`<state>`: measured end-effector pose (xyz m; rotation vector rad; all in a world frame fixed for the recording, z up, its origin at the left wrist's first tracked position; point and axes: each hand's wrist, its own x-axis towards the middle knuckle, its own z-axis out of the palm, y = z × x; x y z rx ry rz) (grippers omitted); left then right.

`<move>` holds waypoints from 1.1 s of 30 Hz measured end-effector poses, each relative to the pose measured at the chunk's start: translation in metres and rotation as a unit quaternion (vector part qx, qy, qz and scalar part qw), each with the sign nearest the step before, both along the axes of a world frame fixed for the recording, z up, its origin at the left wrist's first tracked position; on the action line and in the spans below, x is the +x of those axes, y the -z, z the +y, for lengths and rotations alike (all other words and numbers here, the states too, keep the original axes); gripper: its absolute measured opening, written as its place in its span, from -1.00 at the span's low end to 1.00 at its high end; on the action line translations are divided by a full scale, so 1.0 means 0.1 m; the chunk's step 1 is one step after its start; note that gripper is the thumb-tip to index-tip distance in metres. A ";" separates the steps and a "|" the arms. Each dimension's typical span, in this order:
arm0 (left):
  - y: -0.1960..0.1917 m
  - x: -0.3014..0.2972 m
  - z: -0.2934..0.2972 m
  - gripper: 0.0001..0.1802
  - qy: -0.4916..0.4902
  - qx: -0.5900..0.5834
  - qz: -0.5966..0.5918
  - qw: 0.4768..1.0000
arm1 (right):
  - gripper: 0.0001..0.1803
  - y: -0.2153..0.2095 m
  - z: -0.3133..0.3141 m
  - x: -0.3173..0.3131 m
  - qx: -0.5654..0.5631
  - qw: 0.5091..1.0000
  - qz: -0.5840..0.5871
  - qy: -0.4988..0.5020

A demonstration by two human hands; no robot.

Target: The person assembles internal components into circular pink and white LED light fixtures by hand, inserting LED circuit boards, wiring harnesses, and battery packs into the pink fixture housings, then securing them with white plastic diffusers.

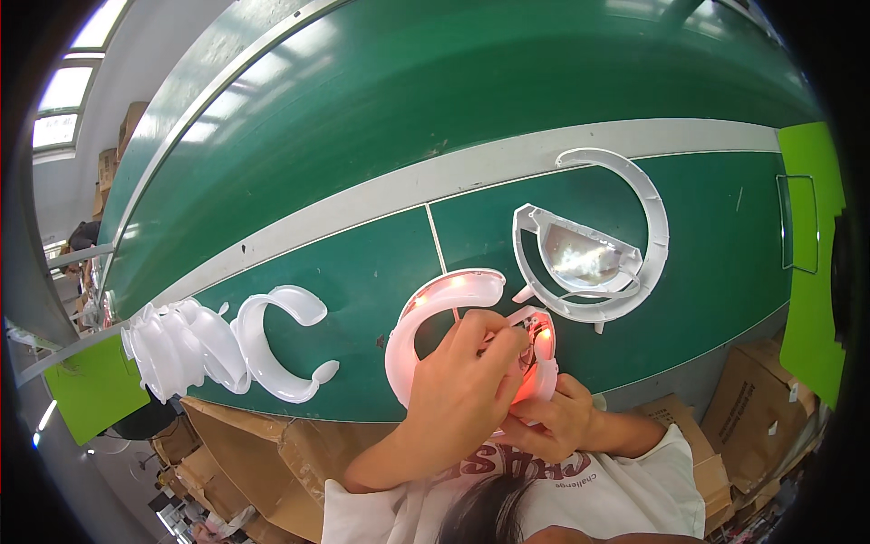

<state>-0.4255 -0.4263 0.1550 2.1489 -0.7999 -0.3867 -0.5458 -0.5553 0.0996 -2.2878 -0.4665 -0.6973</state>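
I have the glowing C-shaped housing (399,352) at the near edge of the counter (725,218), right in front of the white shirt (625,476), and everything else I place from it. My right hand (557,422) grips the housing's lower right end, fingers curled about it, probably so that this end cannot roll or slip. My left hand (467,376) lies over the housing's middle, fingers bent and bunched at the exposed inner parts (527,355); its fingertips are hidden, so I can't make out whether they pinch anything. With that end turned up, I judge the inner parts are easier to see and reach. Red light shows there, with small warm spots along the upper curve.

Beyond the housing and to its right lie a white C-shaped frame (656,218) and, within its curve, a half-round window piece (580,254); whether they are joined I can't say. They seem set aside within easy reach. Well to the housing's left sits a row of nested white curved shells (177,349), likely nested to save room, with a single C-shaped shell (263,349) at the end nearest the housing.
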 end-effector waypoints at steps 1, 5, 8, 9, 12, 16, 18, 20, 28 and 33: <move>-0.02 0.01 0.00 -0.76 0.021 0.008 -0.003 1.000 | -0.79 0.00 0.00 0.00 -0.001 1.000 0.002 -0.001; -0.08 0.04 0.03 -0.77 0.094 0.041 -0.038 0.994 | -0.79 0.02 0.00 0.00 0.014 1.000 -0.001 -0.007; -0.09 0.10 0.07 -0.75 0.152 0.068 -0.049 0.985 | -0.80 0.01 0.02 0.01 0.013 1.000 -0.005 0.002; -0.11 0.13 0.08 -0.75 0.153 0.069 -0.050 0.985 | -0.81 0.01 0.03 0.02 0.011 1.000 -0.005 0.004; -0.21 0.21 0.08 -0.76 0.204 0.094 -0.068 0.972 | -0.81 0.01 0.02 0.02 0.013 1.000 0.000 -0.003; -0.28 0.26 0.03 -0.81 0.248 0.101 -0.059 0.962 | -0.81 0.00 0.01 0.02 0.024 1.000 -0.002 -0.004; -0.28 0.25 0.02 -0.82 0.251 0.115 -0.053 0.960 | -0.82 0.01 0.03 0.03 0.037 0.999 -0.005 0.004; -0.22 0.20 0.00 -0.81 0.231 0.147 -0.022 0.962 | -0.82 0.00 0.03 0.05 0.043 0.999 -0.009 0.006; -0.07 0.02 0.01 -0.74 0.114 0.041 0.024 0.992 | -0.81 -0.03 0.01 0.04 0.067 0.998 -0.005 0.006; 0.07 0.03 0.00 -0.72 0.051 -0.028 0.007 0.998 | -0.74 -0.05 -0.02 0.06 0.058 0.998 -0.004 -0.010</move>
